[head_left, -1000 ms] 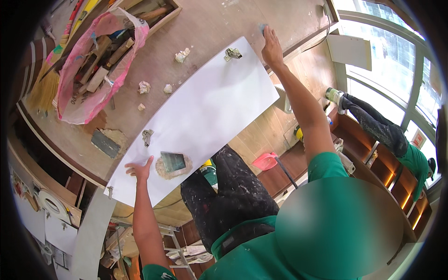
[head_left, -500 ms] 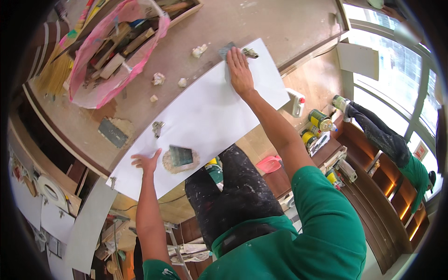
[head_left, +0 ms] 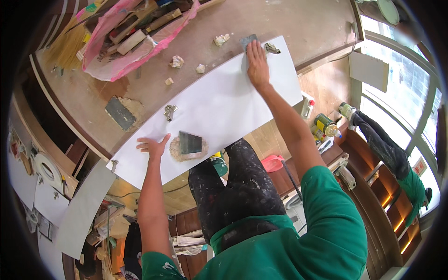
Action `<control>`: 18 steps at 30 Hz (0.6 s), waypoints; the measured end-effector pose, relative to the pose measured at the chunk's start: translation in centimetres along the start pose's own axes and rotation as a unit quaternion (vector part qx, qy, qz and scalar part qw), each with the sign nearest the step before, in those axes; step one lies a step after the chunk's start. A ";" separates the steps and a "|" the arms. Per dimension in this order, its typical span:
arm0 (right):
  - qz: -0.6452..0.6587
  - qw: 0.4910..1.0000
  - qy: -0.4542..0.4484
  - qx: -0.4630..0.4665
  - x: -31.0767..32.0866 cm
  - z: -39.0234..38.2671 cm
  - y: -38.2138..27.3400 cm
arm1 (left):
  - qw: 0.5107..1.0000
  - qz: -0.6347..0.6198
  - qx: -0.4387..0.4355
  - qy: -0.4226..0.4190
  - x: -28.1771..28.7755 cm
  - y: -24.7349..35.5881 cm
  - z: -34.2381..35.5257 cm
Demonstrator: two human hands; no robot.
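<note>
A long white panel (head_left: pixel 224 100) with metal hinges lies slantwise over the near edge of the brown worktop. My left hand (head_left: pixel 154 145) rests open on its near-left part, thumb and fingers spread, holding nothing. Beside the thumb, a dark flat blade (head_left: pixel 190 142) sits on a round patch of beige putty-like paste (head_left: pixel 176 151). My right hand (head_left: pixel 258 67) lies flat near the panel's far edge, fingers stretched. Its fingertips overlap a small dark grey rectangular piece (head_left: pixel 248 42); whether they press on it, I cannot tell. Close by is a hinge (head_left: pixel 271 48); another hinge (head_left: pixel 170 113) sits mid-panel.
A pink bag of tools (head_left: pixel 135 44) stands on the worktop (head_left: pixel 298 23), near crumpled white lumps (head_left: pixel 176 61) and another dark blade (head_left: pixel 120 113). Cans (head_left: pixel 326 125), a white jug (head_left: pixel 307 105) and a pink dustpan (head_left: pixel 272 163) are on the floor. Someone in green (head_left: pixel 413 182) is at right.
The view has shifted, so the worktop sits higher and further right in the picture. Both hands keep about the same places on the panel.
</note>
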State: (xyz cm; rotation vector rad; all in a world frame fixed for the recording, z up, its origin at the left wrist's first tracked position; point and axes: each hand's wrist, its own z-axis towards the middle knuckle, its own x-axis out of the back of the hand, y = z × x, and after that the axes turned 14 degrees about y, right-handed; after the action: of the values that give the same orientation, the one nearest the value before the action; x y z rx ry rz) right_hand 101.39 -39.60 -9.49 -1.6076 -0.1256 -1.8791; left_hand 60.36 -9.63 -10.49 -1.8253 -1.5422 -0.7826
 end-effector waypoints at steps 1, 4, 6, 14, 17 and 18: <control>0.020 1.000 -0.002 0.005 -0.6 -1.3 -1.9 | 1.000 -0.007 0.006 0.004 0.0 0.0 0.0; 0.101 0.987 -0.119 0.038 -3.3 -6.1 -11.2 | 1.000 -0.004 0.006 0.000 -0.2 -0.2 0.0; 0.192 0.954 -0.187 0.131 -4.5 -9.2 -17.4 | 1.000 -0.003 -0.006 0.011 -0.3 -0.3 0.0; 0.090 0.992 -0.027 0.090 0.2 -2.0 -3.9 | 0.999 0.014 -0.024 0.037 -0.5 0.0 -0.1; 0.023 0.999 -0.003 0.031 4.8 0.6 0.4 | 0.996 0.010 -0.056 0.068 0.5 0.6 -1.9; 0.032 0.999 0.037 0.016 5.4 0.7 0.0 | 0.989 -0.016 -0.102 0.104 0.9 1.0 -2.7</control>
State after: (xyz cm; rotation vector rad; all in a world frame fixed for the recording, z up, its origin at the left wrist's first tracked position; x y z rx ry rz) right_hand 101.81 -41.42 -4.41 -1.5017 -0.0714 -1.8764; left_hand 61.33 -11.29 -8.16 -1.7975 -1.4021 -1.1442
